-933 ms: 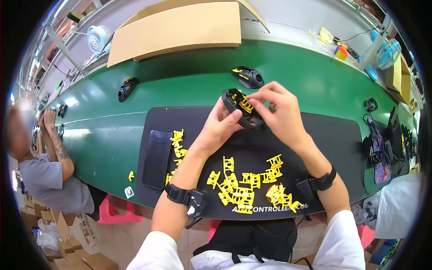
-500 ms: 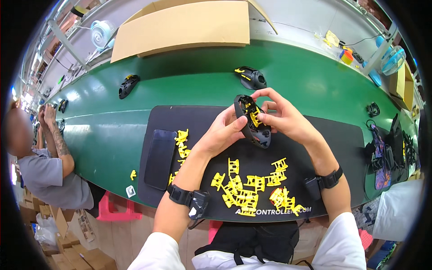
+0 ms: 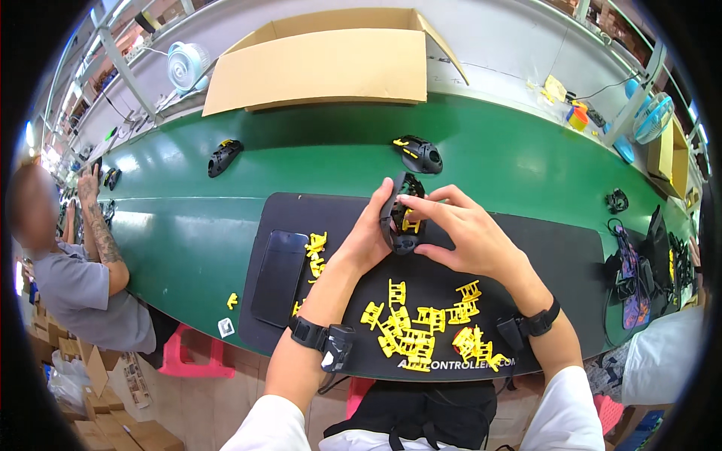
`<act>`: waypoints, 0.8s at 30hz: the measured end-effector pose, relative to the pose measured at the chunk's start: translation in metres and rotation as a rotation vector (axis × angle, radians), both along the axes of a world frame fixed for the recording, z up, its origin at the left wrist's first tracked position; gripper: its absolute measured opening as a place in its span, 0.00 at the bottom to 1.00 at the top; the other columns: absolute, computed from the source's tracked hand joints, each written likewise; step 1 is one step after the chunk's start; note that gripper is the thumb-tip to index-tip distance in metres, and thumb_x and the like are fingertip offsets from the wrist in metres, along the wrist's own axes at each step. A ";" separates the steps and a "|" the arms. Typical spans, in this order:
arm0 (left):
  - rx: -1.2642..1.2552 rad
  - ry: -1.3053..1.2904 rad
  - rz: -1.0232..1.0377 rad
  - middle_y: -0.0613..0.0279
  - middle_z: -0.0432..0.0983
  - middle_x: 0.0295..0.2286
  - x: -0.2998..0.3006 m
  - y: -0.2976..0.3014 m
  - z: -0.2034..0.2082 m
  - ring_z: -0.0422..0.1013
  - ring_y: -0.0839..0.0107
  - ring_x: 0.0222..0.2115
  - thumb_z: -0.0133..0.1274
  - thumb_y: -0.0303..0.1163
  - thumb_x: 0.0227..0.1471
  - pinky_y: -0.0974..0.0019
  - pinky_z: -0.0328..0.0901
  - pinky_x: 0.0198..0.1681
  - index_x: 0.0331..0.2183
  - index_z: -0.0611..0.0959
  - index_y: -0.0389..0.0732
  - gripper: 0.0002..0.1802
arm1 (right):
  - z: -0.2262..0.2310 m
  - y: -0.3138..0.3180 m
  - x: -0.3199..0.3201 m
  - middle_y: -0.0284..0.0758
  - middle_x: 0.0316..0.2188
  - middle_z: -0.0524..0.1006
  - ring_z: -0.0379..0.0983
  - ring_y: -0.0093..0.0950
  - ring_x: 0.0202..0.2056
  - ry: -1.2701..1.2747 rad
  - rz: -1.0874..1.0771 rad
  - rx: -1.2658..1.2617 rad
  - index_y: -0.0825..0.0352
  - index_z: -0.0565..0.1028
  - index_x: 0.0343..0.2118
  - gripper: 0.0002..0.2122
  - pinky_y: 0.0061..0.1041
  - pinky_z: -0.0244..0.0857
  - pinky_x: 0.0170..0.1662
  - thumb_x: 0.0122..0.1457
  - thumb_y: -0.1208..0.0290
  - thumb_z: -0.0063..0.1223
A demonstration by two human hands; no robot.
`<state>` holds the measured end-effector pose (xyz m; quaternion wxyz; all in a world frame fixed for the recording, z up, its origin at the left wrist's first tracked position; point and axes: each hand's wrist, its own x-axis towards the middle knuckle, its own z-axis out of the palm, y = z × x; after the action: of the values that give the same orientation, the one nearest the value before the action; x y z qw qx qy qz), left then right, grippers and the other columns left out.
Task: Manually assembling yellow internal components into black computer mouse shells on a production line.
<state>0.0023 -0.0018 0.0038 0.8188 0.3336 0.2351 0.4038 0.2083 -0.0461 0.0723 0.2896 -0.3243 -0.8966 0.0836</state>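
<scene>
Black shell (image 3: 388,218) has turned more edge-on, gripped by left hand (image 3: 366,239); right hand (image 3: 470,237) spread open, we judge work on yellow insert (image 3: 411,224) unfinished

From the held shell (image 3: 406,244), bare green table (image 3: 316,158) gives free passage at ten o'clock; another shell (image 3: 423,156) obstructs twelve, yellow parts (image 3: 414,340) six.

Table (image 3: 173,244): mat (image 3: 560,259) is lying here. On mat: phone (image 3: 280,278) is resting, nine o'clock; clip pile (image 3: 411,340) is lying, six. Behind mat: carton (image 3: 320,74) is standing, eleven; shell (image 3: 420,155) is sitting, twelve.
</scene>
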 end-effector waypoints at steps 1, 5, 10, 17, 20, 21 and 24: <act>-0.010 0.007 -0.022 0.64 0.82 0.39 -0.002 0.001 -0.004 0.79 0.74 0.41 0.44 0.66 0.65 0.65 0.79 0.40 0.49 0.83 0.45 0.35 | -0.002 0.000 -0.002 0.35 0.45 0.83 0.73 0.39 0.51 -0.024 -0.008 -0.002 0.62 0.66 0.67 0.40 0.36 0.70 0.56 0.50 0.71 0.72; -0.062 0.128 -0.023 0.67 0.80 0.34 0.003 -0.002 0.001 0.79 0.75 0.35 0.44 0.67 0.64 0.67 0.78 0.35 0.46 0.84 0.46 0.34 | -0.012 -0.004 -0.005 0.34 0.44 0.83 0.73 0.36 0.47 -0.077 -0.072 -0.023 0.63 0.64 0.68 0.42 0.34 0.69 0.55 0.49 0.70 0.73; -0.092 0.113 -0.051 0.66 0.80 0.33 -0.006 -0.002 -0.004 0.79 0.73 0.33 0.44 0.65 0.65 0.66 0.77 0.32 0.46 0.84 0.46 0.33 | -0.012 -0.010 -0.011 0.37 0.43 0.80 0.72 0.38 0.44 -0.143 -0.060 -0.039 0.68 0.59 0.70 0.43 0.34 0.68 0.54 0.53 0.68 0.70; -0.099 0.087 -0.024 0.61 0.84 0.40 -0.001 0.000 -0.005 0.81 0.68 0.37 0.46 0.63 0.65 0.61 0.78 0.40 0.47 0.84 0.45 0.32 | -0.016 -0.010 -0.011 0.42 0.44 0.77 0.71 0.39 0.45 -0.141 -0.027 0.126 0.72 0.57 0.70 0.43 0.35 0.68 0.54 0.54 0.69 0.69; -0.030 0.097 0.129 0.56 0.81 0.47 0.006 0.006 -0.013 0.77 0.62 0.50 0.47 0.63 0.65 0.56 0.72 0.54 0.53 0.81 0.43 0.34 | -0.013 -0.015 -0.012 0.45 0.47 0.76 0.72 0.44 0.47 -0.003 -0.065 0.043 0.71 0.58 0.69 0.44 0.38 0.69 0.55 0.52 0.66 0.72; 0.015 0.136 0.191 0.55 0.79 0.49 0.010 0.006 -0.015 0.75 0.60 0.51 0.47 0.65 0.64 0.54 0.71 0.56 0.54 0.79 0.42 0.36 | -0.020 -0.016 -0.013 0.46 0.47 0.75 0.72 0.45 0.48 0.063 -0.112 0.021 0.69 0.59 0.69 0.43 0.40 0.69 0.54 0.51 0.66 0.72; 0.144 0.248 0.299 0.60 0.79 0.47 0.002 0.009 -0.035 0.76 0.64 0.49 0.42 0.67 0.66 0.55 0.72 0.53 0.54 0.76 0.41 0.38 | -0.027 -0.014 -0.022 0.48 0.46 0.73 0.73 0.51 0.48 0.219 -0.154 -0.051 0.65 0.63 0.66 0.37 0.42 0.71 0.52 0.54 0.71 0.70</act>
<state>0.0047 0.0074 -0.0310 0.6886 0.3997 0.3515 0.4924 0.1860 -0.0604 0.0451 0.3832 -0.3884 -0.8296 0.1191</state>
